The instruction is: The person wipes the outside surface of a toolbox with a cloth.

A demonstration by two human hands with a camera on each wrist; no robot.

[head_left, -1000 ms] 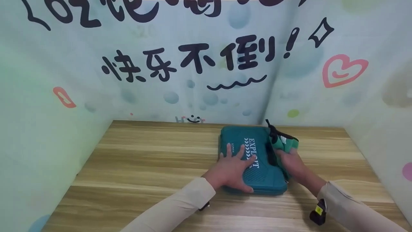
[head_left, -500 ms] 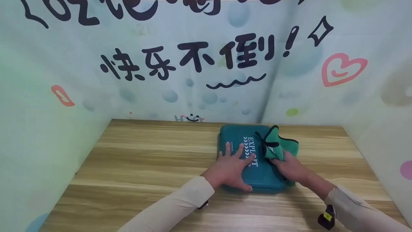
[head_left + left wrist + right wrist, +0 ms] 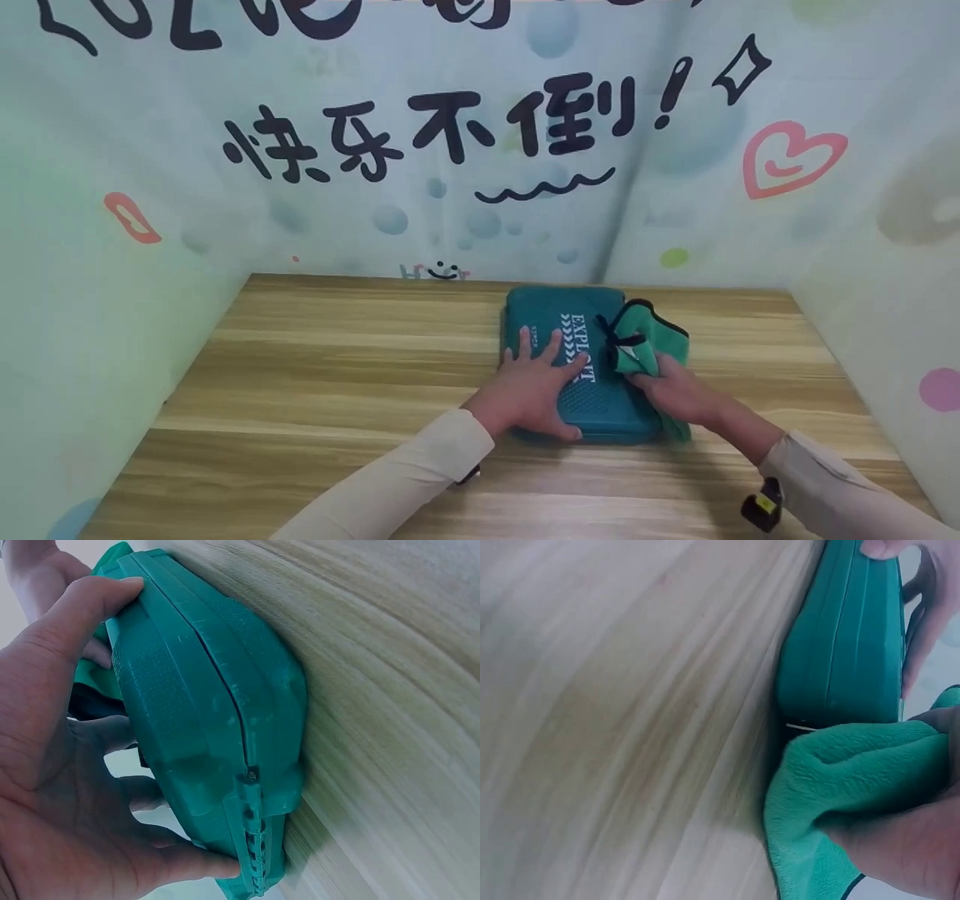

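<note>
A teal plastic tool case [image 3: 577, 409] with white "EXPLOIT" lettering lies flat on the table, closed. Spread across its lid is my left hand [image 3: 532, 390], fingers straight and apart; in the left wrist view the thumb touches the case's edge, and hinges show along one side. At the case's right side my right hand [image 3: 679, 394] grips a bunched green cloth [image 3: 660, 337] with black edging. Part of the cloth lies over the lid's right edge, and a lower part hangs by the case's side. In the right wrist view the fleecy cloth [image 3: 855, 772] presses against the case's end.
The wood-grain table [image 3: 315, 390] extends to the left and in front of the case. Behind it hangs a pale printed backdrop [image 3: 360, 217], close to the case's far edge. Similar printed panels stand at both sides. A small black device [image 3: 761, 506] sits at the right wrist.
My right hand has brought the cloth from the case's side up over the lid's right edge, then shifted slightly. The left hand stays on the lid. The head view shifts a little.
</note>
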